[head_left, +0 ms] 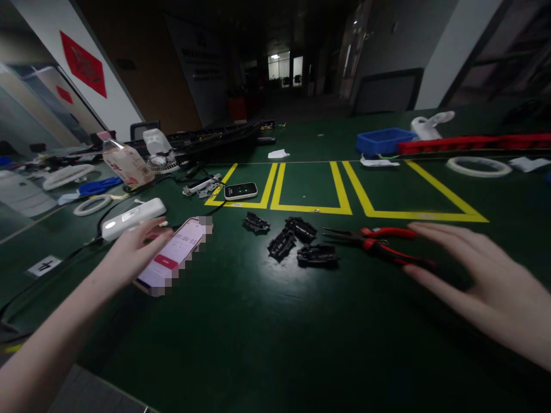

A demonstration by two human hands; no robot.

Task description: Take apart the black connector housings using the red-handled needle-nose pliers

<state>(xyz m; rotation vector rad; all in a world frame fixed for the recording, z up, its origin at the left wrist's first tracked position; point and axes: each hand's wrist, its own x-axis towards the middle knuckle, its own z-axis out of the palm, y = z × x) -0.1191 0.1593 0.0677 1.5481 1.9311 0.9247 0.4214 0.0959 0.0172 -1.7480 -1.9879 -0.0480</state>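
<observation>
On the green table [241, 321] lies a phone [174, 252] showing a timer, tilted toward the upper right. My left hand [140, 244] is over the phone's left edge, its fingers apart and holding nothing. Red-handled pliers [374, 239] lie right of centre, jaws pointing left. Around their handles my right hand [486, 275] is spread, thumb and fingers apart, not closed on them; whether the fingertips touch is unclear. Several black plastic parts lie mid-table: one apart [256, 222], the others grouped [282, 244] left of the plier tips.
Yellow tape outlines [312, 208] mark the table beyond the parts. A small white-edged device [240, 191] lies there. At the left are a white power strip [133, 219], cables, a bottle [127, 163] and a tape roll [92, 205]. A blue bin [383, 141] stands at the back right.
</observation>
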